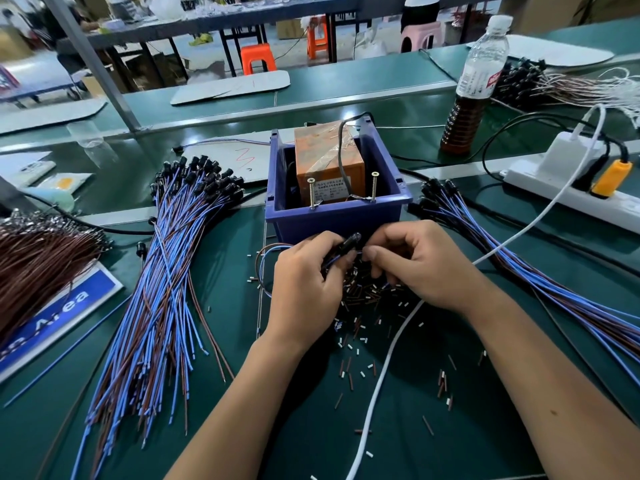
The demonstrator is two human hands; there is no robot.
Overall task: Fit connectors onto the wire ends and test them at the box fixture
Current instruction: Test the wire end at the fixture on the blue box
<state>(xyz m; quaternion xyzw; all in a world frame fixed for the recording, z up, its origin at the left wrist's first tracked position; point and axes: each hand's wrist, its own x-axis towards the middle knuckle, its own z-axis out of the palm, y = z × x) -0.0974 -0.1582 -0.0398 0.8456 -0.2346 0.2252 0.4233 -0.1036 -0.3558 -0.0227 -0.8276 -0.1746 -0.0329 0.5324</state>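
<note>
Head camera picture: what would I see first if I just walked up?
Probably the two hands, left and right, pinching a wire in the middle. Just behind them sits a blue box with an orange block inside. A big pile of blue and brown wires fans out on the left.

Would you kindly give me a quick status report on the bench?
Left hand grips black-capped wire. Right hand pinches its blue end. Blue box fixture just beyond, untouched. White cable crosses loose connectors.
</note>
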